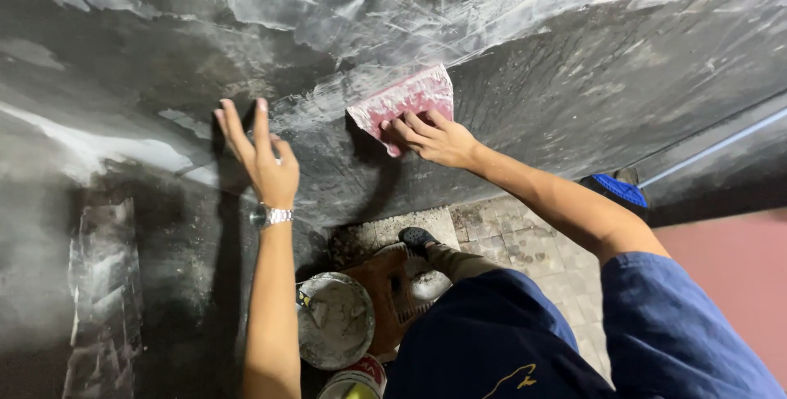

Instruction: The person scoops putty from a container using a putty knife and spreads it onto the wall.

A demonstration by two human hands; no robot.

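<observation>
While the right hand (434, 138) grips the pink scraper (403, 104) and the left hand (266, 161) braces open-fingered on the wall (574, 79), uneven pressure probably leaves ridges in the filler.

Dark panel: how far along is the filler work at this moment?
Done: pale, thin smears cover the upper dark panel and a streak on its left. In hand: the right hand presses a pink spreader flat on the surface; the left hand braces beside it. Left: the panel's lower and right parts show bare dark. A filler-caked tub sits below.
</observation>
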